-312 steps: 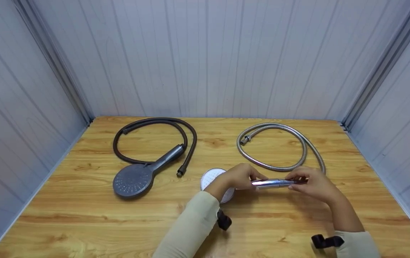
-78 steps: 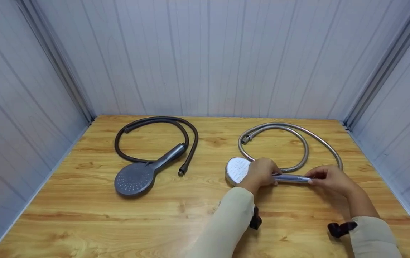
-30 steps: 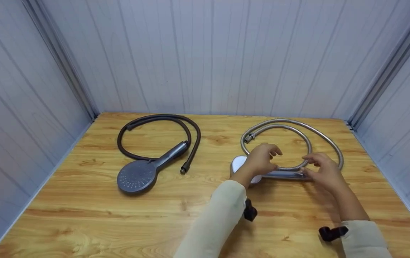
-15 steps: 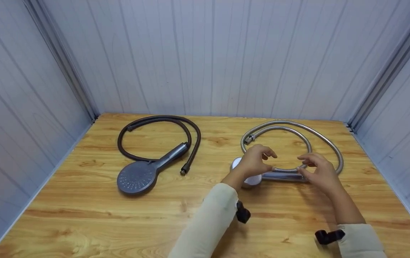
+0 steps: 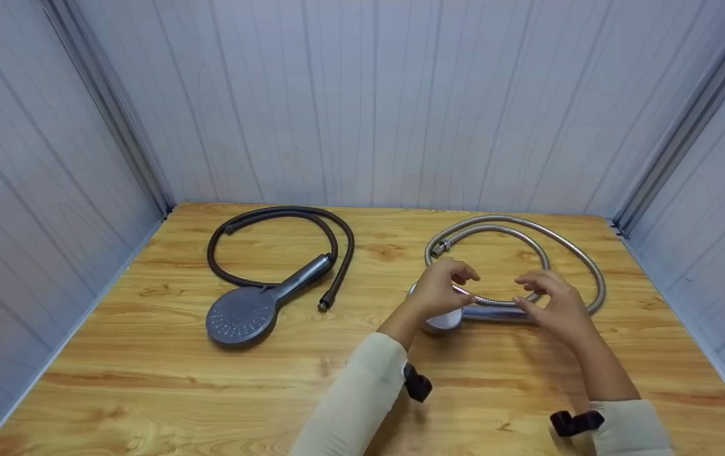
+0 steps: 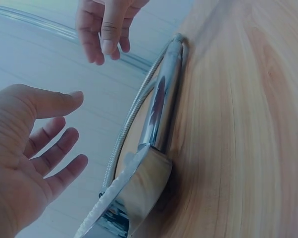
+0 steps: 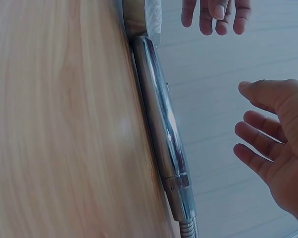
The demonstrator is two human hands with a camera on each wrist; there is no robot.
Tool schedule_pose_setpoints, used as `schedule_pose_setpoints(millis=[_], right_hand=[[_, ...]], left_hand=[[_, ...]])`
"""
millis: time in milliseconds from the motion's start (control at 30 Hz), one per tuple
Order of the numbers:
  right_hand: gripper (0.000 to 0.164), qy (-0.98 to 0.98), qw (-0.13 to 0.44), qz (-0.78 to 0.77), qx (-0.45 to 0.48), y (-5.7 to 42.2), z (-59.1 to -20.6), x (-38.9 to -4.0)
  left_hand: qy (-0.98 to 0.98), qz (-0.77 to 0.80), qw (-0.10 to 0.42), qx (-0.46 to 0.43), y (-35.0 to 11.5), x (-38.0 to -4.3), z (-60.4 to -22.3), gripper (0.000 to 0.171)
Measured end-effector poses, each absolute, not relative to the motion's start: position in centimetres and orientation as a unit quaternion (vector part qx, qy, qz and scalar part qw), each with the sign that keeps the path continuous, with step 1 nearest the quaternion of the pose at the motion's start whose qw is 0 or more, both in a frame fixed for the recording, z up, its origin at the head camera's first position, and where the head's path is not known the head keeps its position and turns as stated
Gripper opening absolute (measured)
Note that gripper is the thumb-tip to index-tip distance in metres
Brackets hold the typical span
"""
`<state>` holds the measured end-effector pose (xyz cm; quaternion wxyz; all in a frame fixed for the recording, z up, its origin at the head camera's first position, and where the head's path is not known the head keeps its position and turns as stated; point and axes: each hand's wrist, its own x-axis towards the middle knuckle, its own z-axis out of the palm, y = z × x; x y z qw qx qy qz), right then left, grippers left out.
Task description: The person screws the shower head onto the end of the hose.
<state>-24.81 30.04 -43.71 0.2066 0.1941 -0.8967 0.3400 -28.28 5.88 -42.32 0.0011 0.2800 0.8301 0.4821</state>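
A chrome shower head [image 5: 495,312] with a white spray face lies on the wooden table, its handle pointing right. The handle's end is joined to a silver metal hose [image 7: 187,228], as the right wrist view shows. That hose [image 5: 580,250] loops behind the shower head. My left hand [image 5: 436,292] hovers over the spray face and hides part of it in the head view. Above the handle's right end is my right hand [image 5: 555,307]. Both hands are apart from the shower head, fingers loosely bent, with nothing between them.
On the left lies a dark grey shower head [image 5: 242,315] with a black hose [image 5: 210,253] looped behind it. The silver hose's loose end [image 5: 440,248] rests at the loop's left. Panelled walls [image 5: 362,101] enclose the table [image 5: 210,392] at the back and sides.
Earlier, both hands held the chrome shower head by its handle and hose end. It moved right and back, then was let go on the table. Since then both hands have risen and drifted slightly left.
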Motion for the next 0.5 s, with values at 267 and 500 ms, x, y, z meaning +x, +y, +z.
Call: schedule_pose_setpoints(millis=[267,500], right_hand=[[0.031,-0.886,0.231,0.338,0.218,29.2,-43.7,-24.7],[0.031,-0.864,0.262,0.352,0.247,28.8,-43.7,-24.6]], left_hand=[[0.816,0.502,-0.021,0.286,4.6,-27.8,-42.1,0.024],[0.813,0.514,-0.026,0.273,3.4,-27.5,-42.0,0.022]])
